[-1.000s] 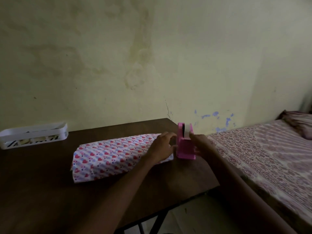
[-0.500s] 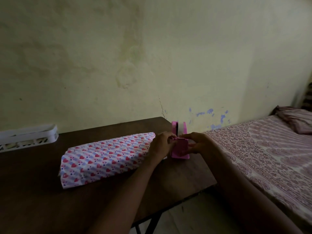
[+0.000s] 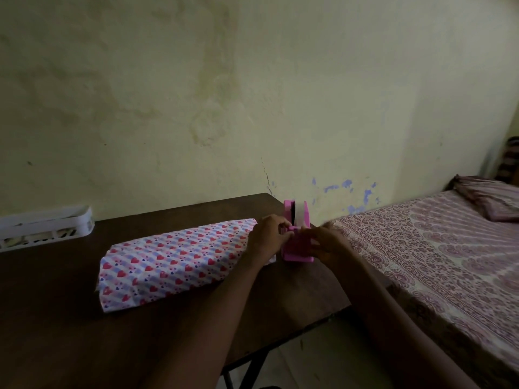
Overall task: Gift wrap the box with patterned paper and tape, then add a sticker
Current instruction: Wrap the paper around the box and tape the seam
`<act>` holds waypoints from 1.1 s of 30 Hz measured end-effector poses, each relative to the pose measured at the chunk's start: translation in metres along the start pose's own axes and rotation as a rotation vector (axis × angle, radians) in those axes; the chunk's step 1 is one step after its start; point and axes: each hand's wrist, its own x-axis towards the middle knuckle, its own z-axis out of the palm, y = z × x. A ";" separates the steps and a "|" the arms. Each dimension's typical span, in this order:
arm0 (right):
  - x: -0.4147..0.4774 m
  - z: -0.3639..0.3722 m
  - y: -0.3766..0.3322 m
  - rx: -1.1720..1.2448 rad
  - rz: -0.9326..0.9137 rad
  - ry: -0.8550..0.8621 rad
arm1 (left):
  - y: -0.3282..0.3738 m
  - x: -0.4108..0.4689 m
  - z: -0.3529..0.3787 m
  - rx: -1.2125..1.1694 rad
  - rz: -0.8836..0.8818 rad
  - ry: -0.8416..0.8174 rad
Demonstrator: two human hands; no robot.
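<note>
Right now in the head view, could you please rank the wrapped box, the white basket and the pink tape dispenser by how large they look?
1. Wrapped box, clearly the largest.
2. White basket, though the frame's left edge cuts it off, so its full extent is unknown.
3. Pink tape dispenser, smallest, partly covered by both hands.

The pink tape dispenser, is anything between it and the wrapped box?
Nothing visible besides the left hand, which sits between the tape dispenser and the near end of the wrapped box; the right hand holds the dispenser.

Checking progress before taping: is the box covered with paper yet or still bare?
Covered on the sides in view: heart-patterned paper wraps the box; the far end is hidden behind the left hand.
</note>
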 end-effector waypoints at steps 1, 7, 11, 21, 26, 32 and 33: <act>0.004 -0.001 0.004 -0.030 -0.008 0.025 | -0.001 0.000 0.000 -0.003 -0.003 0.001; 0.004 0.001 0.012 -0.546 -0.275 0.278 | -0.001 0.000 -0.001 -0.009 -0.007 -0.001; -0.010 0.001 0.016 -0.891 -0.435 0.365 | 0.001 0.000 -0.003 0.006 0.005 -0.009; -0.047 0.006 0.009 -0.454 -0.551 -0.091 | 0.008 -0.023 -0.050 -0.283 0.068 0.048; -0.044 0.033 0.018 -0.343 -0.486 -0.150 | -0.024 -0.041 -0.085 -0.120 -0.051 0.072; -0.036 0.084 0.011 -0.351 -0.362 -0.188 | -0.094 -0.052 -0.123 0.242 -0.245 0.015; -0.032 0.091 0.010 -0.372 -0.343 -0.178 | -0.101 -0.055 -0.126 0.267 -0.280 -0.033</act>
